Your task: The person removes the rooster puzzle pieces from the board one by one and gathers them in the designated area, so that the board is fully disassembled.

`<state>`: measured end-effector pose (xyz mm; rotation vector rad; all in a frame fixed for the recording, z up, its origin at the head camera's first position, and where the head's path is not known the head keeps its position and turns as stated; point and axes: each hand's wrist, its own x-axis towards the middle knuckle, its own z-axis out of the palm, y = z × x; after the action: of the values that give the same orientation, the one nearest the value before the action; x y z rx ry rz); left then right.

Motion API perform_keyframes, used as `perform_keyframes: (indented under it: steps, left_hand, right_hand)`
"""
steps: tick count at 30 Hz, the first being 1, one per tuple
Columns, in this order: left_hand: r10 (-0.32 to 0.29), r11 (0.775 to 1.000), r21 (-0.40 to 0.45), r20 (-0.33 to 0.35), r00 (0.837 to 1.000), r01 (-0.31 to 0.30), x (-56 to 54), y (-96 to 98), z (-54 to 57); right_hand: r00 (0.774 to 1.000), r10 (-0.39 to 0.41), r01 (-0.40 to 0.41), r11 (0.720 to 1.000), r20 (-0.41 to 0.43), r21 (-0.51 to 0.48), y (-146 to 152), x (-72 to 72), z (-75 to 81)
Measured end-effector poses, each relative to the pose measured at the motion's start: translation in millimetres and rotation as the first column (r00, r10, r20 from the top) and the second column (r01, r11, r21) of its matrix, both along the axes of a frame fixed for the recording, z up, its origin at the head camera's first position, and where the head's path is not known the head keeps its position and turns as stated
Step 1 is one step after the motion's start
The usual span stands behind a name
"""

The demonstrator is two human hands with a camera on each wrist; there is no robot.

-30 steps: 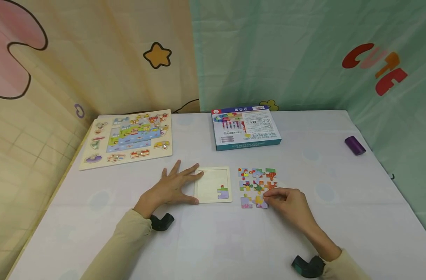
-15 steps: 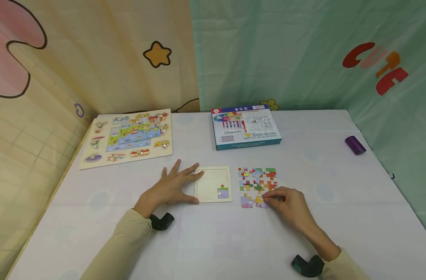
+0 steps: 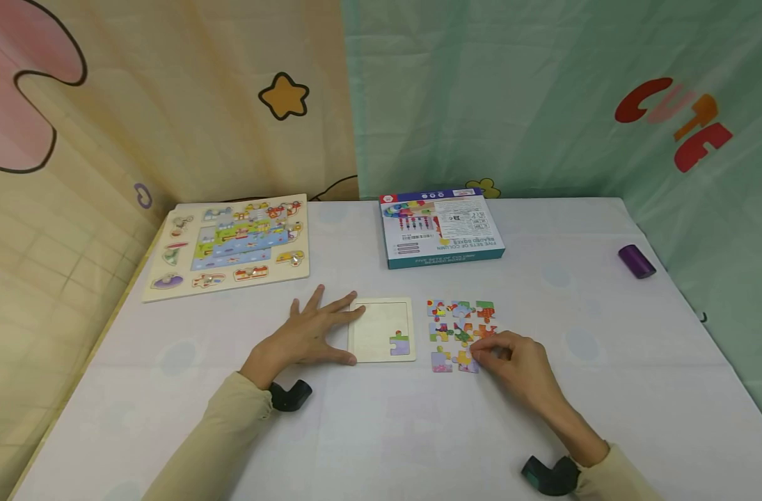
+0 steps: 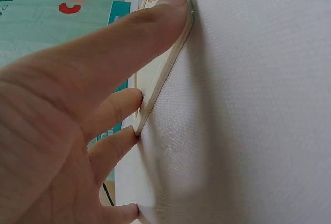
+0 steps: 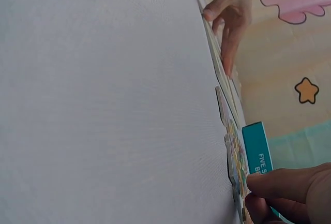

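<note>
My left hand (image 3: 308,334) has its fingers spread over the left edge of a small square wooden puzzle tray (image 3: 374,330). In the left wrist view the thumb (image 4: 168,19) rests on the tray's edge. One purple-and-green puzzle piece (image 3: 399,345) lies in the tray's lower right corner. To the right, several picture pieces (image 3: 461,309) lie in loose rows. My right hand (image 3: 521,365), fingers curled, pinches the right side of a yellow-and-purple jigsaw piece (image 3: 464,360) in the bottom row; the fingertips hide part of it. A lilac piece (image 3: 440,361) lies left of that one.
A large wooden peg puzzle board (image 3: 236,247) lies at the back left. Behind the tray is a white and teal box (image 3: 443,229), and a purple cylinder (image 3: 636,261) lies at the far right. Fabric curtains (image 3: 481,97) stand along the back of the table.
</note>
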<state>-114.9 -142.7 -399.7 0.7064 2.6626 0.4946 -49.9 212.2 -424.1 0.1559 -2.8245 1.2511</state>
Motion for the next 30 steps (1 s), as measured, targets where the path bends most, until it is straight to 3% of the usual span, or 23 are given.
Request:
perform_keyframes:
  steps: [7, 21, 30]
  left_hand:
    - [0.002, 1.000, -0.002, 0.005, 1.000, -0.002, -0.4, -0.1, -0.1]
    - [0.000, 1.000, -0.003, -0.006, 1.000, 0.000, -0.2, 0.7, -0.6]
    - [-0.005, 1.000, 0.001, -0.018, 1.000, 0.005, 0.1, 0.0, -0.4]
  right_hand:
    - [1.000, 0.023, -0.023, 1.000, -0.010, -0.008, -19, -7.1, 1.6]
    - [0.983, 0.182, -0.183, 0.982, 0.022, 0.043, -85, -32.0, 8.9]
    - [0.979, 0.200, -0.203, 0.964, 0.037, 0.171, -102, -36.1, 13.1]
